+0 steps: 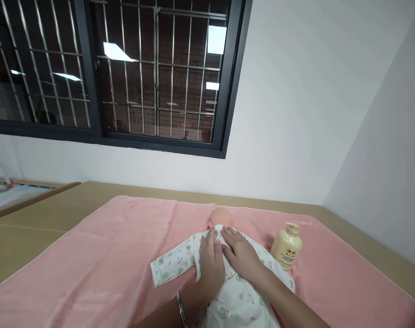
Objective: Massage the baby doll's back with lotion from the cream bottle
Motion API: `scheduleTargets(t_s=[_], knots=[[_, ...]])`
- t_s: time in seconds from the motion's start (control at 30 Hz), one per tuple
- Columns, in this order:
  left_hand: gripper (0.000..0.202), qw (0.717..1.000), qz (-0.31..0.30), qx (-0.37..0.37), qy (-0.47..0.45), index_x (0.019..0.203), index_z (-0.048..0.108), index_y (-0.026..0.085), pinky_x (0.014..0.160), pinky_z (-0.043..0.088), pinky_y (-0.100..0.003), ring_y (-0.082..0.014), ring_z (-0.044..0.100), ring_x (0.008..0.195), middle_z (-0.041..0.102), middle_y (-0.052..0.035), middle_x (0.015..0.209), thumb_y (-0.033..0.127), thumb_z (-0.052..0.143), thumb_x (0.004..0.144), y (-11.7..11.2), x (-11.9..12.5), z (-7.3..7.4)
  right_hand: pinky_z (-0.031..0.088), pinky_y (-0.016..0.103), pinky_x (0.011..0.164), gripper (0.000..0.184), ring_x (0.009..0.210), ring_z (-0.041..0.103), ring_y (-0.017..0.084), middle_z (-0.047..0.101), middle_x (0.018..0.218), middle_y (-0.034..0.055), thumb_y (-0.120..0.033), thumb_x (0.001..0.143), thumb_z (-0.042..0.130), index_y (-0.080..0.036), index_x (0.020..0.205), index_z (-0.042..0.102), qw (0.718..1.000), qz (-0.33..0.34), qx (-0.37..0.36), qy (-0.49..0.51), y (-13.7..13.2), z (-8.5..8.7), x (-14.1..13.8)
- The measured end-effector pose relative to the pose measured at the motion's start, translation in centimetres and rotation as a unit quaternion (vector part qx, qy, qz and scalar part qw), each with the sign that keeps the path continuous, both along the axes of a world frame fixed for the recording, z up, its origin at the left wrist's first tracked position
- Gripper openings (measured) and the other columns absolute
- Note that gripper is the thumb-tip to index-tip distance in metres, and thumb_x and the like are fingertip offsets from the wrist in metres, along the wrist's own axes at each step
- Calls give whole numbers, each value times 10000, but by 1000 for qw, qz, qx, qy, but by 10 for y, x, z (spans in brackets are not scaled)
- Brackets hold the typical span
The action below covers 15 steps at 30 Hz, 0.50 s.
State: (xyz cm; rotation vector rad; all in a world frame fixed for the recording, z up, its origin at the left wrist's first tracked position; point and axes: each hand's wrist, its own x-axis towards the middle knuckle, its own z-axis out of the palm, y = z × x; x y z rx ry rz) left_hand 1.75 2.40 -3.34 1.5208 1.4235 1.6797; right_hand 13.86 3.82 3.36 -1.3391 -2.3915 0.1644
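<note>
Resting flat, left hand point(212, 262) and right hand point(241, 253), each grip unclenched, touch one clothed doll point(235, 296) beside one bottle point(286, 247).

Open passage over pink mat point(105, 255) at left, pump bottle point(287, 248) (beside the sleeve point(280, 272)) blocking right.

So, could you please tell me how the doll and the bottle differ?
The doll is larger than the bottle. The doll lies stretched out, while the bottle stands upright. The left hand and right hand rest on the doll; neither touches the bottle. Both things are on the pink cloth.
</note>
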Motion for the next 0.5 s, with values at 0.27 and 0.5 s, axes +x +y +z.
scheduleTargets(t_s=[0.27,0.5], knots=[[470,1000,-9,-9,-19,1370,500,209,1174,310,-445,-222,440,1364,515,-95,1451,408,293,998,-1,-2,3,143,527,1210,580,1475,213,251,406,1524,6,-166,908,423,-278,1477,416,991,115,29,-60,-34,-3,-2],[458,1000,-8,6,-8,1375,507,214,1210,232,-472,-228,420,1381,514,-88,1456,383,328,989,-3,0,2,247,505,1179,484,1426,335,265,432,1506,59,-322,974,402,-211,1438,482,1000,-2,20,-11,-22,-8,13]])
